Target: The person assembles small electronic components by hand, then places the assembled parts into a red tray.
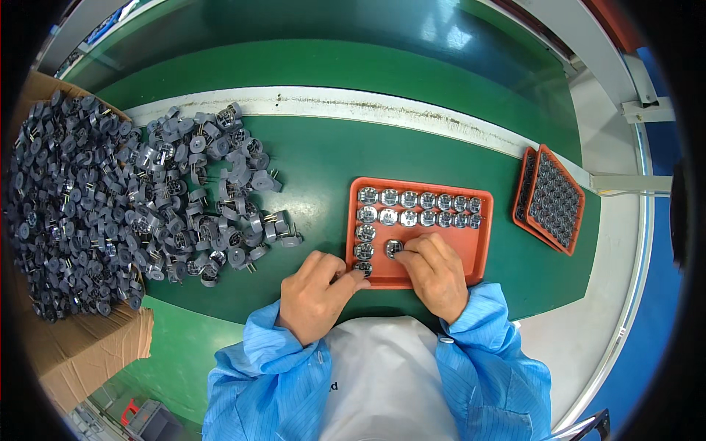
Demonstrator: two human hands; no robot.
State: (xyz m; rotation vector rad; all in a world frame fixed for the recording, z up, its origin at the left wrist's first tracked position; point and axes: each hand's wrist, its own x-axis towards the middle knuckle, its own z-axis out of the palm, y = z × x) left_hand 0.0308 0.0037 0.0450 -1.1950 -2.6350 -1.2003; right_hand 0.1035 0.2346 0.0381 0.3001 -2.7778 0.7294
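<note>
1. Left hand (312, 298): fingers curled, touching corner part (362, 269), tray's (471, 244) near-left; can't tell if gripped.
2. Right hand (438, 278): fingertips nearly together, pinching single part (393, 248) inside tray.
3. Pile (176, 195) left on table (312, 162).

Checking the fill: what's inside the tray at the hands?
The tray holds two rows of round parts along its far side, three more down its left side and one at the right hand. Whatever lies under that hand is covered.
</note>
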